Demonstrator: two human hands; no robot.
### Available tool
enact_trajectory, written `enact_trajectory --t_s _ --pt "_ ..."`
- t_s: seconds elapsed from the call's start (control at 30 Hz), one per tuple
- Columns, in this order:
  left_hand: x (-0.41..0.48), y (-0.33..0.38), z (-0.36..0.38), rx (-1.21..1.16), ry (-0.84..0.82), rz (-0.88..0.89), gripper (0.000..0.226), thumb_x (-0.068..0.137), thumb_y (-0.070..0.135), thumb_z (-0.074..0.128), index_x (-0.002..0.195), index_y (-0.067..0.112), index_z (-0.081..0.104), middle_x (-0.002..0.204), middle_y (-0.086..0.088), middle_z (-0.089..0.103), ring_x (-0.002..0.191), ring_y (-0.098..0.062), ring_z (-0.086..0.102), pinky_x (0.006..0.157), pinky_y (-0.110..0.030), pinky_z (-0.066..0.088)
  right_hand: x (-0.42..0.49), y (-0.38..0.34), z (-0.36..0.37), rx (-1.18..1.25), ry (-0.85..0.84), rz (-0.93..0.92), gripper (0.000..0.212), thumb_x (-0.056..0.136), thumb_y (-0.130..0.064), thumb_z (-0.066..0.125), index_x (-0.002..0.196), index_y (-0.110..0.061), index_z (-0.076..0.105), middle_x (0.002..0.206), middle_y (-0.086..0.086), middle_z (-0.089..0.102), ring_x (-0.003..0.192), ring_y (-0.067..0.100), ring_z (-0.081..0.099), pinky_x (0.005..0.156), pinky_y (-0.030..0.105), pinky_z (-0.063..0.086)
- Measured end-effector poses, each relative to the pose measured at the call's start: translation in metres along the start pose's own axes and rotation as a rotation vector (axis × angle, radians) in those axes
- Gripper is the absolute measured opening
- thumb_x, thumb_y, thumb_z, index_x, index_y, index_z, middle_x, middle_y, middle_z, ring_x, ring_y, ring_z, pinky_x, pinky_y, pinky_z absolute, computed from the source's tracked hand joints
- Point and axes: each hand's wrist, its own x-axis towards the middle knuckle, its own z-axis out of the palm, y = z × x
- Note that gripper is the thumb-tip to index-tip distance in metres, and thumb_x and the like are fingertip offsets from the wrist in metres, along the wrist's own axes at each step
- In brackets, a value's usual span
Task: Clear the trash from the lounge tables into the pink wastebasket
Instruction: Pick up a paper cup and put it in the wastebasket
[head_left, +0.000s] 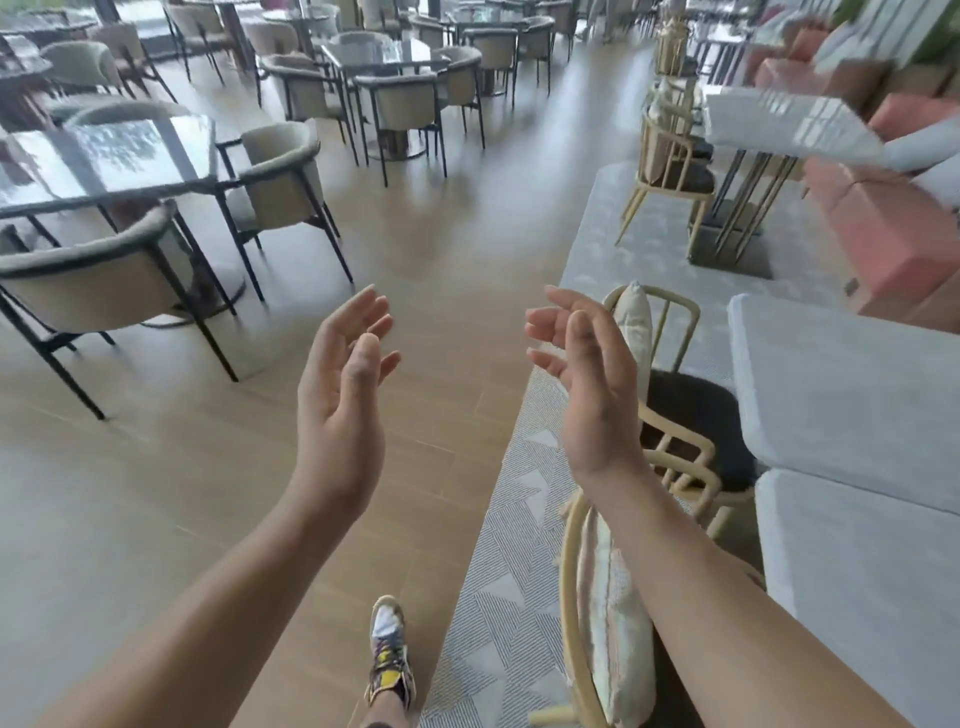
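Palms face each other; your left hand (340, 395) and right hand (587, 384) are loosely spread and hold nothing above the tan wood-plank floor (441, 249); the pale grey rectangular lounge surface (852, 395) stands to your right.

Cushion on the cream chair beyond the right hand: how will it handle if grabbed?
Probably light and floppy: the cushion looks soft and plump. It stands on edge against the back of the chair, so a nudge likely topples it.

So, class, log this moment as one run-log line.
left hand: open, holds nothing | right hand: open, holds nothing | pink wastebasket: not in view | trash: none seen
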Motion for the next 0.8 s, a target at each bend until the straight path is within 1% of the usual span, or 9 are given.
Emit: enact_trajectory --t_s 0.13,0.23,0.33,0.4,0.5,0.57,0.7,0.8 --pt "0.088 -0.044 -0.007 -0.041 -0.08 -0.016 0.044 0.096 0.044 0.048 0.136 0.028 0.059 0.145 -0.006 0.063 0.136 -0.018 0.06 0.104 -0.037 0.052 0.068 0.034 0.039 -0.028 0.077 -0.015 0.057 0.095 -0.059 0.043 0.131 -0.019 0.062 0.115 0.0 0.072 0.113 0.013 0.07 0.103 0.05 0.055" --pt "0.154 -0.07 -0.014 -0.048 -0.143 -0.045 0.046 0.096 0.045 0.049 0.136 0.025 0.059 0.144 -0.005 0.063 0.136 -0.019 0.061 0.105 -0.038 0.053 0.121 0.053 0.067 -0.055 0.145 -0.006 0.057 0.096 -0.059 0.043 0.131 -0.02 0.064 0.114 0.001 0.072 0.113 0.016 0.069 0.102 0.052 0.055" --pt "0.222 -0.094 -0.015 -0.046 -0.2 -0.033 0.045 0.097 0.046 0.048 0.136 0.027 0.06 0.143 -0.001 0.065 0.136 -0.018 0.06 0.108 -0.04 0.052 0.173 0.071 0.089 -0.056 0.205 -0.021 0.054 0.097 -0.059 0.043 0.13 -0.022 0.065 0.116 0.0 0.072 0.115 0.014 0.069 0.102 0.048 0.057" --pt "0.266 -0.111 -0.013 -0.043 -0.232 -0.043 0.046 0.097 0.046 0.048 0.137 0.027 0.059 0.142 0.0 0.065 0.137 -0.018 0.06 0.109 -0.041 0.052 0.204 0.083 0.101 -0.061 0.219 -0.014 0.049 0.097 -0.059 0.043 0.128 -0.027 0.064 0.116 -0.006 0.072 0.118 0.011 0.068 0.103 0.043 0.057" --pt "0.316 -0.135 -0.007 -0.048 -0.259 -0.045 0.044 0.098 0.045 0.047 0.137 0.028 0.06 0.142 0.002 0.066 0.137 -0.016 0.06 0.11 -0.042 0.051 0.242 0.099 0.106 -0.074 0.241 -0.004 0.05 0.096 -0.059 0.043 0.128 -0.027 0.065 0.118 -0.013 0.073 0.122 0.009 0.066 0.107 0.041 0.055" --pt "0.35 -0.155 0.001 -0.062 -0.283 -0.049 0.041 0.099 0.044 0.048 0.135 0.031 0.062 0.142 0.004 0.067 0.137 -0.015 0.06 0.111 -0.043 0.05 0.272 0.112 0.107 -0.087 0.271 0.006 0.052 0.096 -0.06 0.043 0.128 -0.026 0.066 0.122 -0.011 0.072 0.124 0.008 0.066 0.11 0.043 0.053" --pt "0.411 -0.2 0.029 -0.081 -0.323 -0.073 0.037 0.099 0.044 0.049 0.132 0.037 0.063 0.142 0.006 0.066 0.138 -0.015 0.059 0.112 -0.045 0.049 0.338 0.147 0.102 -0.081 0.299 0.005 0.048 0.096 -0.059 0.044 0.126 -0.028 0.065 0.128 -0.014 0.071 0.129 0.006 0.064 0.114 0.044 0.05" --pt "0.454 -0.238 0.055 -0.093 -0.358 -0.091 0.036 0.099 0.044 0.049 0.131 0.039 0.064 0.143 0.006 0.066 0.139 -0.016 0.058 0.112 -0.046 0.049 0.393 0.179 0.093 -0.095 0.315 0.009 0.048 0.095 -0.061 0.044 0.127 -0.03 0.064 0.131 -0.015 0.069 0.13 0.005 0.063 0.115 0.047 0.049"
